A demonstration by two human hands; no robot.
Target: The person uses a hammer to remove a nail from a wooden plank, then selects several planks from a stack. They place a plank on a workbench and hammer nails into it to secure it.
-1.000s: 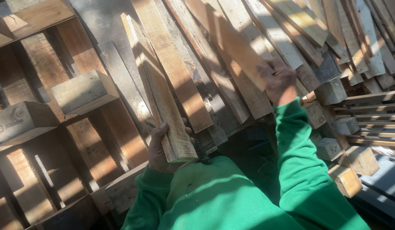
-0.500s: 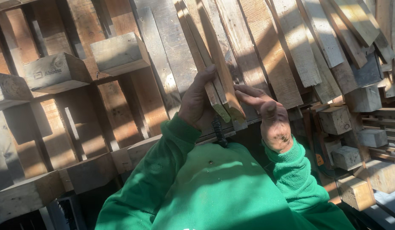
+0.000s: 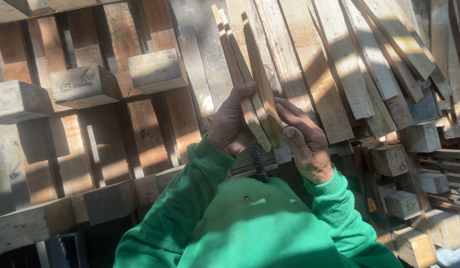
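**Two hands close on a bundle of thin slats above a bed of pallets**

The overturned pallet (image 3: 91, 124) fills the left of the view, its square blocks standing up from the deck boards in sun and shadow; to the right a loose heap of planks (image 3: 339, 74) leans fanwise, with cut wooden blocks (image 3: 389, 159) tumbled at its foot, seemingly sorted apart from the boards; the green sweatshirt (image 3: 250, 228) takes up the lower middle, both sleeves reaching forward.

The left hand (image 3: 232, 124) is wrapped around the near end of the bundle of slats (image 3: 255, 94), fingers curled over the top and thumb beneath, so the long pieces stand up and away from the body without slipping; the right hand (image 3: 307, 144) grasps the same ends from the other side, thumb pressed against their cut faces, which looks like a way of keeping them flush and squeezed together; the bundle sits in the centre of the view, over the gap between pallet and plank heap; a dark ribbed handle (image 3: 259, 161) shows just below the hands, what it belongs to unclear.

Half a second ago the right hand was held open and apart from the slats, palm showing; now it has closed in on them, and the left has kept its hold.
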